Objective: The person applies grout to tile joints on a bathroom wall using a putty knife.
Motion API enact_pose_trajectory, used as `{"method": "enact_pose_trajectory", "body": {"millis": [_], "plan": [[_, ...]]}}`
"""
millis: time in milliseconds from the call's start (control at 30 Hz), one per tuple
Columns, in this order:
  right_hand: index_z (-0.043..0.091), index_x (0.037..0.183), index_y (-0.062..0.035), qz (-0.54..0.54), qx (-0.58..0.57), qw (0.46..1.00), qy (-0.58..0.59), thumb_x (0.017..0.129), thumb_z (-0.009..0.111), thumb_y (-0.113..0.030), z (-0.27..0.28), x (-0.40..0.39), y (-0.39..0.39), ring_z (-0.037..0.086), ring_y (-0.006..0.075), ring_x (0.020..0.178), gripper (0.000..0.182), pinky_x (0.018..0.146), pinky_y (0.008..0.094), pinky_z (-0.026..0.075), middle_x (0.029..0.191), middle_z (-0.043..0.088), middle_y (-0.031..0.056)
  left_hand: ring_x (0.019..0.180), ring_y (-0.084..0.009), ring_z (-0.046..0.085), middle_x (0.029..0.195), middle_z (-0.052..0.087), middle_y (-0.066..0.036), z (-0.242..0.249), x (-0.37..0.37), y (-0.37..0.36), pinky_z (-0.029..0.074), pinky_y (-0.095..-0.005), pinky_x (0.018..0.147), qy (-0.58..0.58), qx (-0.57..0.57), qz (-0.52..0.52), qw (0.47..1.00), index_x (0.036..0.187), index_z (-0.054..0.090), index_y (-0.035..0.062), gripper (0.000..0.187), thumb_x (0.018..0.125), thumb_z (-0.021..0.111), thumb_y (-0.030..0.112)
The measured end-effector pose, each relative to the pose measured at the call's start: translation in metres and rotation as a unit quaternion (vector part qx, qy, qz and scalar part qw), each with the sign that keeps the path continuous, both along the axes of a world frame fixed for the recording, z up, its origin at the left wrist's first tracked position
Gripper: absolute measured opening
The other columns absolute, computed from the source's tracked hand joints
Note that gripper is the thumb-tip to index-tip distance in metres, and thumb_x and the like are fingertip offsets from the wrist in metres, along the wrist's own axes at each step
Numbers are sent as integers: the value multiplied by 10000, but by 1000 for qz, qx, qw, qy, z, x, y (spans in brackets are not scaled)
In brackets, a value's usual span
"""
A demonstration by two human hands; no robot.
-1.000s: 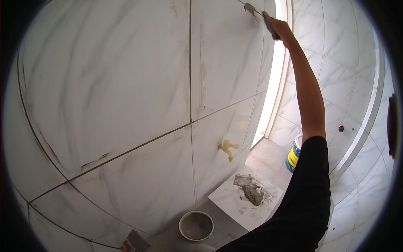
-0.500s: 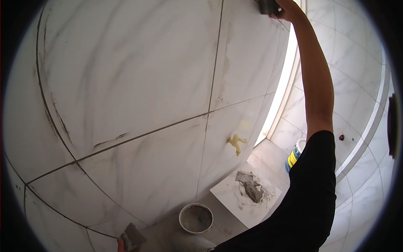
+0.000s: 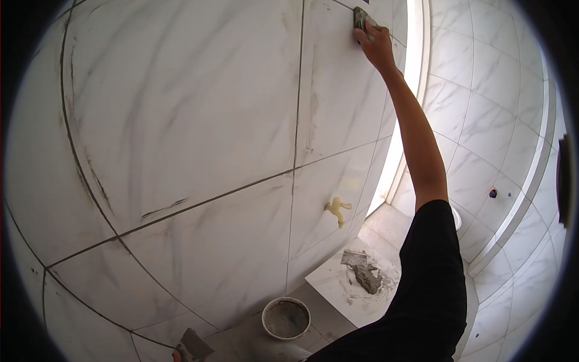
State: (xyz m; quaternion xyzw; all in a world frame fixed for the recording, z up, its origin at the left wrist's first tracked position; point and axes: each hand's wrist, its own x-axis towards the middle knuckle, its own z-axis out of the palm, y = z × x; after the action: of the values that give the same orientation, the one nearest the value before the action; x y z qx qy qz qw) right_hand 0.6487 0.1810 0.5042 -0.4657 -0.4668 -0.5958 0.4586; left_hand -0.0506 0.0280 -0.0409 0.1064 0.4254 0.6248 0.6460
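Note:
High on the tiled wall (image 3: 211, 108), my right hand (image 3: 375, 45) grips a dark grey-smeared scraper (image 3: 362, 20), which is against the tiles near a joint. At the bottom left edge, my left hand (image 3: 177, 356) shows only in part, its fingers closed on a grey-coated putty knife (image 3: 194, 346). A round bucket (image 3: 286, 318) with grey paste stands on the floor near the wall. To its right lies a white board (image 3: 329, 280) bearing a heap of grey paste (image 3: 367, 279) and a flat blade (image 3: 354, 258).
A pale yellow tap (image 3: 338, 211) sticks out from the lower wall. Behind my right arm, a white-rimmed container (image 3: 456, 218) is mostly hidden. A bright narrow opening (image 3: 395, 160) separates this wall from the tiled surface on the right (image 3: 476, 78).
My right hand has moved left and slightly down with the scraper, now more fully in view. The camera view has shifted a little, and my arm now covers most of the yellow-labelled bucket.

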Motion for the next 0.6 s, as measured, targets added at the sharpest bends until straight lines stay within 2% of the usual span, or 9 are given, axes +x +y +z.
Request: {"method": "enact_pose_trajectory", "body": {"millis": [33, 100, 133, 167, 233, 367, 433, 533, 600], "plan": [[687, 1201, -53, 17, -26, 999, 16, 865, 678, -470, -12, -4, -14, 686, 313, 915, 535, 843, 406, 540, 1018, 701, 126, 1093, -311, 552, 1247, 566, -174, -5, -4, 1, 467, -438, 927, 4, 0, -2, 1000, 1348, 482, -68, 455, 1033, 483, 260], [712, 1181, -112, 138, -263, 908, 294, 904, 644, -388, -1, -36, -79, 645, 182, 788, 398, 701, 334, 544, 808, 650, 55, 1084, -308, 554, 1236, 573, -171, -16, -6, 5, 469, -442, 916, -6, -2, 11, 1000, 1330, 498, -70, 456, 1032, 481, 275], [713, 1165, -109, 150, -246, 921, 263, 906, 619, -387, 3, -23, -87, 565, 109, 654, 392, 540, 280, 500, 749, 606, 28, 1084, -308, 554, 1236, 573, -171, -7, -3, 5, 469, -442, 916, -6, -2, 11, 1000, 1330, 498, -70, 456, 1032, 481, 275], [704, 1107, -65, 141, -188, 901, 364, 905, 600, -425, 21, -11, -89, 546, 124, 638, 425, 547, 280, 501, 754, 614, 30, 1081, -310, 555, 1237, 574, -170, 4, 1, 6, 468, -444, 912, -10, 9, -5, 1000, 1325, 499, -69, 455, 1030, 484, 276], [685, 1044, -42, 166, -204, 863, 432, 894, 599, -466, 47, 28, -78, 565, 145, 685, 458, 541, 283, 498, 781, 618, 46, 1077, -313, 555, 1238, 574, -169, 15, 6, 5, 467, -447, 908, -16, 21, -18, 999, 1321, 501, -69, 454, 1028, 488, 278], [644, 980, -56, 242, -216, 851, 413, 874, 611, -501, 63, -23, -61, 567, 183, 740, 459, 569, 319, 510, 848, 615, 80, 1101, -327, 549, 1244, 570, -176, 33, 0, -3, 453, -460, 944, 16, 12, 9, 1000, 1320, 501, -69, 456, 1023, 498, 276], [641, 1129, -2, 258, -221, 867, 364, 890, 625, -468, 64, -84, -67, 612, 263, 908, 524, 704, 391, 549, 958, 627, 149, 1109, -333, 548, 1245, 570, -178, 24, -4, -5, 450, -463, 952, 7, 3, 28, 1000, 1318, 501, -69, 455, 1021, 502, 275], [619, 1021, 40, 256, -233, 867, 358, 954, 552, -416, 77, -148, -68, 572, 257, 785, 466, 646, 409, 498, 896, 601, 145, 1130, -336, 536, 1258, 559, -183, -10, -12, 2, 451, -466, 957, -58, 33, -1, 998, 1318, 499, -72, 458, 1019, 507, 274], [668, 993, 32, 240, -172, 904, 310, 947, 577, -407, 67, -169, -74, 582, 245, 726, 451, 638, 381, 497, 810, 624, 118, 1146, -336, 522, 1272, 549, -182, -3, -2, 6, 453, -469, 951, 92, 51, -42, 994, 1313, 502, -74, 444, 1020, 502, 259]]}}
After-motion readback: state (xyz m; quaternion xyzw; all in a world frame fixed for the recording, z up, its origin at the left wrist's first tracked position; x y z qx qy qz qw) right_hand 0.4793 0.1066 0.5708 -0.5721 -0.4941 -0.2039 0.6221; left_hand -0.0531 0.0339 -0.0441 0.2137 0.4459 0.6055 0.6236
